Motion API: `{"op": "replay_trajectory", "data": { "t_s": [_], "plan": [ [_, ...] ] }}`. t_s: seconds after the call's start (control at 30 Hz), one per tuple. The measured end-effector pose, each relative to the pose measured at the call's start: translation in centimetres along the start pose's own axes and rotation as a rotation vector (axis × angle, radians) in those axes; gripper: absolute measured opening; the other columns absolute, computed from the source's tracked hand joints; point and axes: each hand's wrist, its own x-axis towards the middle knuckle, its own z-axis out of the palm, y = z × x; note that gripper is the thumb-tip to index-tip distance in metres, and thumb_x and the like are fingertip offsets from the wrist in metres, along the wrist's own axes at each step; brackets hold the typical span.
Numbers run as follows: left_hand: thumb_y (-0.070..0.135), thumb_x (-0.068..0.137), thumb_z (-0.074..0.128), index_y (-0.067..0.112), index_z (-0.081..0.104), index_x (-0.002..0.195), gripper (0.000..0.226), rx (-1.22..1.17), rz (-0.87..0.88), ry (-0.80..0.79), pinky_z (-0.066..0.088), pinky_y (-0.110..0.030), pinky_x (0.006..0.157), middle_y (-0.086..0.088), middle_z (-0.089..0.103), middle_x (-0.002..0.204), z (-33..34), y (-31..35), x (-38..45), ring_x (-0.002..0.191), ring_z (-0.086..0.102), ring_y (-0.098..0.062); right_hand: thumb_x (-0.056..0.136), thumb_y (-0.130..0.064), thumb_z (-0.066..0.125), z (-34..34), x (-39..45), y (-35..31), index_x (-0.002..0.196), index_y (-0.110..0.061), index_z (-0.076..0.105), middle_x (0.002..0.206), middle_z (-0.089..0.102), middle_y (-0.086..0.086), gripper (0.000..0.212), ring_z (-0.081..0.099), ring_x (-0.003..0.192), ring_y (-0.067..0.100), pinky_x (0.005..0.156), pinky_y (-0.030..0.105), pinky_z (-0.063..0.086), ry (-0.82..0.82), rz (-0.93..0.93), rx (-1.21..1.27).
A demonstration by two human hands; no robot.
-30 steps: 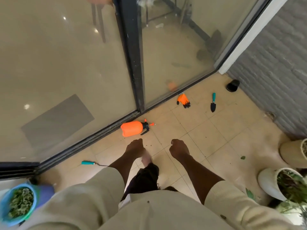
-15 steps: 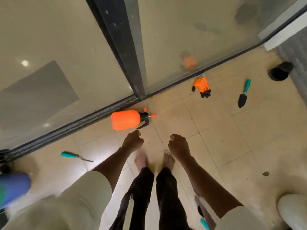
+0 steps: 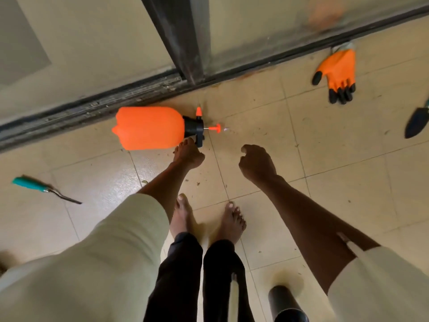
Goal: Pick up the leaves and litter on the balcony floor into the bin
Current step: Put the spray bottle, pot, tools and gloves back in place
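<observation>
Sprayer (image 3: 148, 127) beside left hand (image 3: 188, 154) — glove (image 3: 336, 75) apart

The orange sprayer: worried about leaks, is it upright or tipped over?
Tipped over. The orange sprayer lies on its side on the floor tiles, pump head pointing right, beside the door track.

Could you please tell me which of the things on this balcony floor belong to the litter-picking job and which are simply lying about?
Part of the job:
- small leaf bits on the tiles
- left hand, right hand

Lying about:
- orange spray bottle, on its side
- orange gardening glove
- teal-handled hand fork
- trowel
- black cylinder
</observation>
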Motion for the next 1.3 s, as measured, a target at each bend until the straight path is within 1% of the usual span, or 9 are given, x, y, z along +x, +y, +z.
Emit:
{"op": "replay_trajectory", "data": {
  "t_s": [0.23, 0.47, 0.53, 0.6, 0.7, 0.8, 1.07, 1.17, 1.3],
  "plan": [
    [0.038, 0.076, 0.079, 0.017, 0.056, 0.132, 0.064, -0.036, -0.002, -0.184, 0.048, -0.036, 0.093, -0.002, 0.059, 0.13, 1.1, -0.5, 2.6, 0.116, 0.056, -0.027, 0.089, -0.008, 0.051, 1.8, 0.6, 0.3, 0.122, -0.009, 0.062, 0.126, 0.063, 0.012, 0.035, 0.056, 0.119, 0.03, 0.1, 0.038, 0.047, -0.078, -0.016, -0.084],
    [0.054, 0.082, 0.066, 0.023, 0.057, 0.129, 0.057, 0.102, 0.138, -0.07, 0.036, -0.034, 0.09, -0.003, 0.063, 0.124, -3.2, 2.2, -4.3, 0.117, 0.056, -0.027, 0.086, -0.009, 0.051, -1.3, -3.6, -3.2, 0.114, -0.005, 0.064, 0.115, 0.067, 0.015, 0.031, 0.062, 0.11, 0.031, 0.091, 0.038, 0.053, -0.139, 0.078, -0.167],
    [0.048, 0.08, 0.071, 0.034, 0.054, 0.135, 0.059, 0.009, 0.185, -0.128, 0.042, -0.032, 0.091, -0.002, 0.064, 0.125, -6.6, 2.6, -7.2, 0.116, 0.057, -0.026, 0.087, -0.009, 0.049, -3.6, -5.6, -5.0, 0.115, -0.005, 0.062, 0.115, 0.066, 0.014, 0.031, 0.061, 0.11, 0.031, 0.09, 0.037, 0.053, -0.101, 0.108, -0.149],
    [0.039, 0.078, 0.077, 0.034, 0.06, 0.131, 0.056, -0.129, 0.175, -0.186, 0.046, -0.026, 0.076, -0.005, 0.068, 0.114, -9.8, 2.5, -10.4, 0.105, 0.062, -0.024, 0.086, -0.007, 0.048, -6.4, -7.9, -7.2, 0.113, -0.005, 0.063, 0.116, 0.064, 0.013, 0.03, 0.06, 0.111, 0.031, 0.088, 0.038, 0.052, -0.019, 0.114, -0.079],
    [0.035, 0.075, 0.081, 0.018, 0.071, 0.099, 0.031, -0.272, 0.097, -0.256, 0.04, -0.024, 0.057, -0.005, 0.067, 0.086, -14.0, 1.8, -16.7, 0.082, 0.064, -0.022, 0.085, -0.002, 0.047, -11.1, -12.9, -10.8, 0.122, -0.003, 0.059, 0.128, 0.054, 0.014, 0.04, 0.053, 0.117, 0.033, 0.09, 0.039, 0.049, 0.132, 0.062, 0.024],
    [0.043, 0.074, 0.081, 0.013, 0.07, 0.077, 0.032, -0.38, -0.005, -0.241, 0.042, -0.026, 0.061, -0.005, 0.067, 0.074, -17.2, 1.2, -24.2, 0.069, 0.061, -0.018, 0.086, -0.002, 0.046, -16.0, -18.6, -13.8, 0.126, -0.002, 0.056, 0.135, 0.047, 0.013, 0.042, 0.05, 0.12, 0.033, 0.091, 0.04, 0.047, 0.198, 0.012, 0.037],
    [0.027, 0.064, 0.084, 0.011, 0.074, 0.076, 0.022, -0.69, -0.147, -0.103, 0.048, -0.028, 0.066, -0.004, 0.071, 0.074, -22.7, -1.4, -42.9, 0.071, 0.064, -0.018, 0.086, -0.005, 0.047, -20.7, -32.1, -21.4, 0.116, -0.003, 0.062, 0.126, 0.05, 0.017, 0.034, 0.053, 0.116, 0.036, 0.093, 0.039, 0.047, 0.067, -0.187, -0.087],
    [0.01, 0.065, 0.08, 0.011, 0.071, 0.066, 0.009, -0.911, -0.209, 0.05, 0.053, -0.03, 0.071, -0.001, 0.069, 0.059, -23.5, -3.3, -50.1, 0.061, 0.065, -0.016, 0.087, -0.006, 0.048, -20.8, -37.2, -24.3, 0.109, -0.003, 0.063, 0.12, 0.053, 0.017, 0.027, 0.056, 0.112, 0.037, 0.09, 0.038, 0.048, 0.01, -0.309, -0.156],
    [-0.013, 0.076, 0.07, 0.011, 0.066, 0.051, 0.034, -1.218, -0.19, 0.126, 0.045, -0.017, 0.047, 0.001, 0.061, 0.047, -22.8, -5.1, -58.3, 0.042, 0.056, -0.006, 0.087, -0.01, 0.05, -19.5, -42.0, -25.6, 0.105, -0.004, 0.064, 0.118, 0.057, 0.016, 0.024, 0.055, 0.115, 0.033, 0.09, 0.035, 0.048, -0.047, -0.439, -0.25]
  ]
}}
